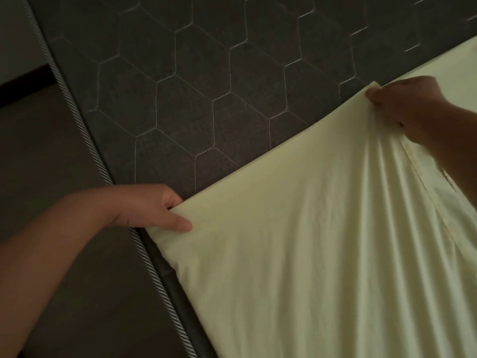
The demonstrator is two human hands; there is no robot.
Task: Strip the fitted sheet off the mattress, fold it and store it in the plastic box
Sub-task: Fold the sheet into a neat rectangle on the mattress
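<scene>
Item, fitted sheet [322, 228]: I am pinching its folded edge with both hands, left hand [152, 206] lower centre, right hand [407, 104] upper right, edge running diagonally across mattress [206, 73].

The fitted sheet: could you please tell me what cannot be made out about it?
Head view: the fitted sheet runs off the bottom and right edges.
Head view: left hand and right hand fingers are hidden behind the cloth they grip.
Head view: the sheet covers the mattress beneath.
</scene>
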